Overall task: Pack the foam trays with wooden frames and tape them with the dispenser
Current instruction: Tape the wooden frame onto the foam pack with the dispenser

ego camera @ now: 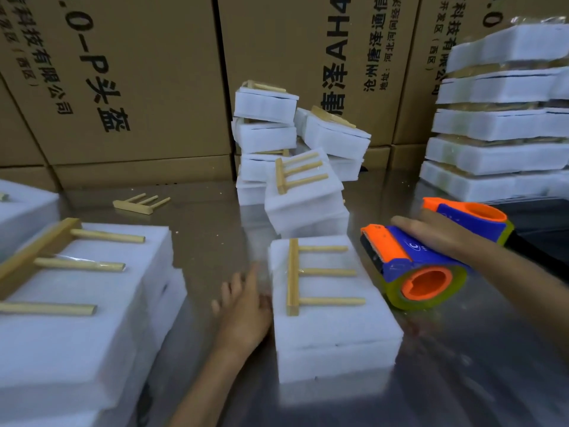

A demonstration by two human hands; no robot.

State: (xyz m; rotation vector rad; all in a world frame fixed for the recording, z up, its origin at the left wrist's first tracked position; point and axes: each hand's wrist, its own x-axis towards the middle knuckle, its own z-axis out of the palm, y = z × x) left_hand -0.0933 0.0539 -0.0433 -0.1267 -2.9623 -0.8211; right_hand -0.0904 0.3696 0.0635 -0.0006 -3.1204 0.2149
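Head view: the foam tray [335, 322], white and stacked double with a wooden frame [311, 275] lying on top, sits mid-table. Just left of it, the left hand [246, 315] braces its side, fingers straight. Just right, the right hand [437, 235] grips the tape dispenser [412, 266]. Taping appears under way; next the dispenser's blade must meet the foam.
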